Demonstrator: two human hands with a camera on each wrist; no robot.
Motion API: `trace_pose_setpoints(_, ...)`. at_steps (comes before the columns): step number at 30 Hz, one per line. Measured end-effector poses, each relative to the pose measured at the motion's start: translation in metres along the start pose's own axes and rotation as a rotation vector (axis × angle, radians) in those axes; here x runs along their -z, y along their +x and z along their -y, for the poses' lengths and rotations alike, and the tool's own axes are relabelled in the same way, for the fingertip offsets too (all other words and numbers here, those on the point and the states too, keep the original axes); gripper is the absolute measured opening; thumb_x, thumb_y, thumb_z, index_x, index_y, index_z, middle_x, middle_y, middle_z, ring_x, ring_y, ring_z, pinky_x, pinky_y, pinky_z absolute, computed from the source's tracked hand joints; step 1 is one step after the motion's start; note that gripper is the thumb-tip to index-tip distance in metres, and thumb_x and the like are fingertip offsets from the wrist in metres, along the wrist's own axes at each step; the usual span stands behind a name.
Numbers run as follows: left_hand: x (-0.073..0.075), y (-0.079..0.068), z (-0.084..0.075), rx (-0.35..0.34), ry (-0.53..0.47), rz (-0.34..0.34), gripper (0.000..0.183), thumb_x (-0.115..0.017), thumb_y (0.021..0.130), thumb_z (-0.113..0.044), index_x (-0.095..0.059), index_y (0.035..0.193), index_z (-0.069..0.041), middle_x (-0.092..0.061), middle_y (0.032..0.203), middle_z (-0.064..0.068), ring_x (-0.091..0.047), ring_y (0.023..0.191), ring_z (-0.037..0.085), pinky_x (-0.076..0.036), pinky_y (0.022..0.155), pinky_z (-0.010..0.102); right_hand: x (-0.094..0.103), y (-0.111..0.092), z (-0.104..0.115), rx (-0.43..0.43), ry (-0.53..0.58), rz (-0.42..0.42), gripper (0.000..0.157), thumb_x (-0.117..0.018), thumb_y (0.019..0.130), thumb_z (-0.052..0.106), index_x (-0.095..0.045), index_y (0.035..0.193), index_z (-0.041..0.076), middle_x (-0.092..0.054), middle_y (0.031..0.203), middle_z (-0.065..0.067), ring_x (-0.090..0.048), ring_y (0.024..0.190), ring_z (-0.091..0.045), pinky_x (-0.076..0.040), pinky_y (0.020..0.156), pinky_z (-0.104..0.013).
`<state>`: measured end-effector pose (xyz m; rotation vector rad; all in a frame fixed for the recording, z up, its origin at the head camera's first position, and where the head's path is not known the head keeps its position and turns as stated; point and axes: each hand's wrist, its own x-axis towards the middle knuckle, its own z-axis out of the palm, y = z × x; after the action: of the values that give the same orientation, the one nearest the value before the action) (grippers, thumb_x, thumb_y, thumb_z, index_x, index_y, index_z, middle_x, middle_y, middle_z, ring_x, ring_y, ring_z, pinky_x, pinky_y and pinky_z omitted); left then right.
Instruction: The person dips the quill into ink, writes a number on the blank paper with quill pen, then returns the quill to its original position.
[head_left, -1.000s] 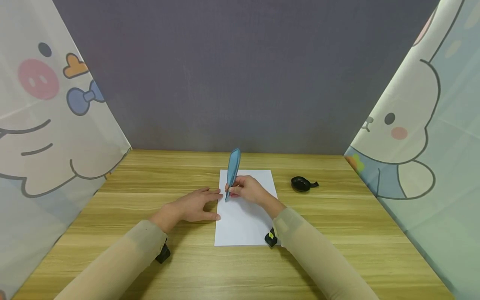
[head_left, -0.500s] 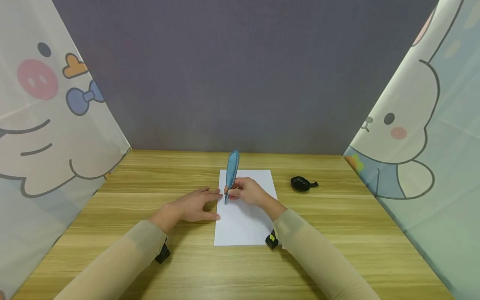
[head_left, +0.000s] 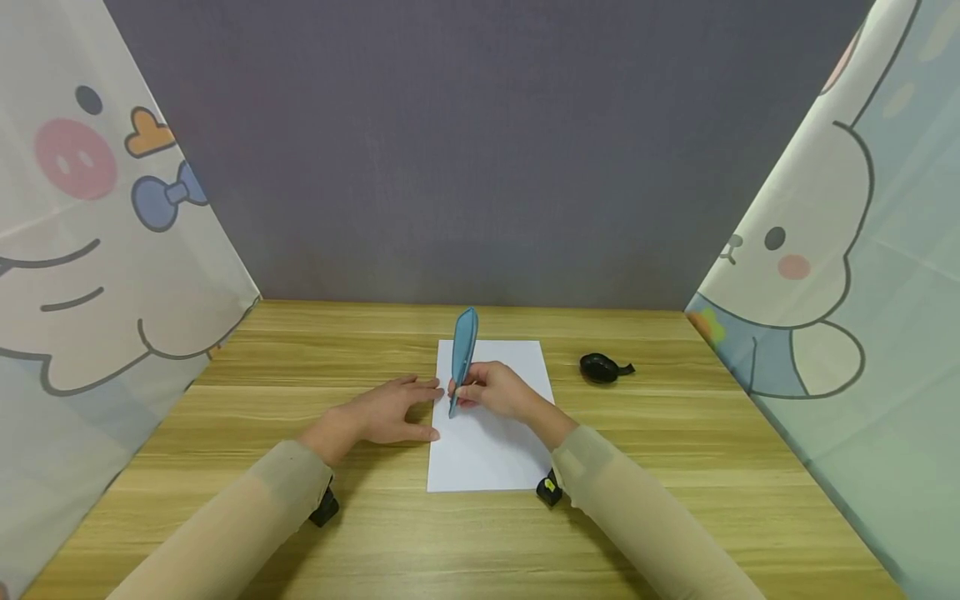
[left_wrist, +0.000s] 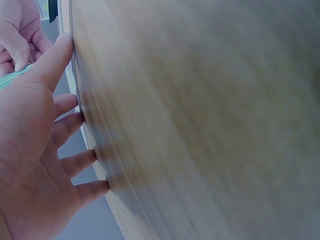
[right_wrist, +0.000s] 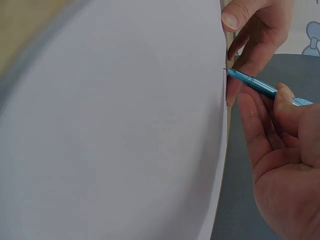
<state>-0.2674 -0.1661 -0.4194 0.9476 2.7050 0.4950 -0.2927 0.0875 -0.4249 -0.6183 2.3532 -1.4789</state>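
In the head view a white sheet of paper (head_left: 491,450) lies on the wooden table. My right hand (head_left: 498,390) pinches a blue quill-style pen (head_left: 464,342) with a broad feather-shaped top, held nearly upright over the sheet's left part. The right wrist view shows the teal pen's tip (right_wrist: 231,73) at the paper's surface, beside a short dark mark. My left hand (head_left: 386,411) lies flat with fingers spread, its fingertips resting on the paper's left edge. From the left wrist, the left fingers (left_wrist: 82,162) look straight and hold nothing.
A black rounded object with a short tail (head_left: 603,368) lies right of the paper; its kind is unclear. A grey panel (head_left: 472,167) stands behind the table (head_left: 337,533), with cartoon-printed curtains (head_left: 795,333) at both sides.
My right hand and the pen have moved a little toward me, down along the left part of the paper. The left hand stays in place.
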Motion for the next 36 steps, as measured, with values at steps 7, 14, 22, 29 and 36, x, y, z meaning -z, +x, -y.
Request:
trace_pose_setpoints(7,0.0,-0.001,0.001,0.004,-0.006,-0.001,0.079,-0.074,0.103,-0.053,-0.052,0.164,-0.008,-0.043,0.175,0.018,-0.033,0.161,0.057,-0.032,0.129,0.073,0.0,-0.008,-0.001,0.003,-0.008,0.009,0.016,-0.067,0.108,0.005,-0.077,0.116,-0.006,-0.082,0.109,-0.018,-0.08,0.097,-0.018,-0.068,0.089,-0.031)
trace_pose_setpoints(14,-0.002,-0.001,0.002,0.007,-0.015,0.0,0.08,-0.074,0.103,-0.053,-0.051,0.164,-0.007,-0.041,0.175,0.018,-0.032,0.161,0.057,-0.032,0.129,0.073,0.001,-0.014,-0.001,-0.006,-0.009,0.027,0.016,-0.069,0.108,0.006,-0.078,0.116,-0.004,-0.082,0.107,-0.015,-0.079,0.095,-0.014,-0.068,0.089,-0.031)
trace_pose_setpoints(22,-0.001,0.0,0.003,0.008,-0.013,0.0,0.081,-0.074,0.103,-0.054,-0.051,0.164,-0.007,-0.041,0.176,0.017,-0.033,0.162,0.056,-0.032,0.129,0.073,0.003,-0.024,0.001,0.016,-0.005,0.049,0.016,-0.068,0.108,0.005,-0.077,0.116,-0.005,-0.082,0.109,-0.017,-0.079,0.098,-0.016,-0.068,0.092,-0.034)
trace_pose_setpoints(29,-0.001,0.001,0.004,0.007,-0.009,0.0,0.081,-0.074,0.103,-0.054,-0.051,0.165,-0.008,-0.042,0.176,0.017,-0.032,0.162,0.056,-0.032,0.129,0.073,0.005,-0.027,-0.001,0.027,-0.012,0.058,0.016,-0.068,0.108,0.005,-0.077,0.116,-0.005,-0.082,0.109,-0.018,-0.08,0.099,-0.018,-0.068,0.092,-0.034)
trace_pose_setpoints(36,-0.002,0.001,0.002,-0.001,-0.004,0.002,0.08,-0.075,0.102,-0.053,-0.051,0.164,-0.008,-0.042,0.175,0.018,-0.033,0.161,0.057,-0.032,0.128,0.074,0.006,-0.032,-0.001,0.021,-0.023,0.066,0.016,-0.069,0.108,0.006,-0.078,0.115,-0.005,-0.082,0.107,-0.016,-0.079,0.099,-0.017,-0.068,0.091,-0.033)
